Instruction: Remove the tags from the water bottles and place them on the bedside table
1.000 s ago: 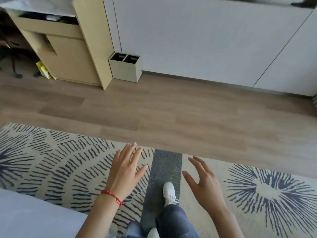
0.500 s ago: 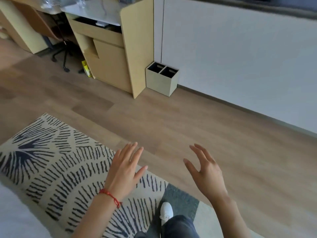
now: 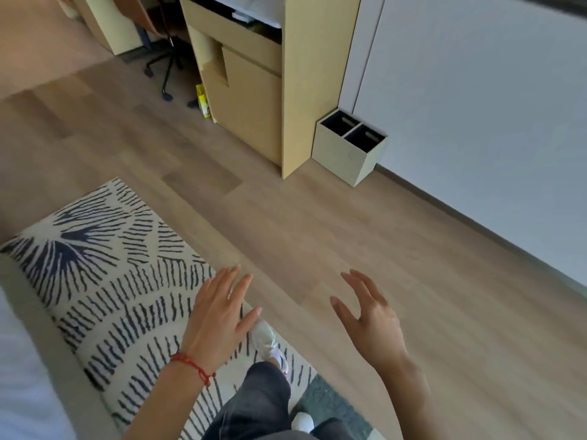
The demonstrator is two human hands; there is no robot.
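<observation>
— So, what's in front of you, from the left?

— White bedding (image 3: 22,376) at the edge, then your patterned rug (image 3: 104,281) on the wood floor (image 3: 286,223). Your left hand (image 3: 219,315), red string bracelet (image 3: 193,366) at the wrist, hovers flat with fingers straight, holding nothing.

— And farther right?

— Your white shoe (image 3: 266,339) steps on the rug's edge. Your right hand (image 3: 371,319) floats apart from the left, fingers loosely spread, empty. Beyond stand a wooden cabinet (image 3: 254,100) and a two-compartment bin (image 3: 349,147).

— The bottles, the tags?

— You have neither in view.
</observation>
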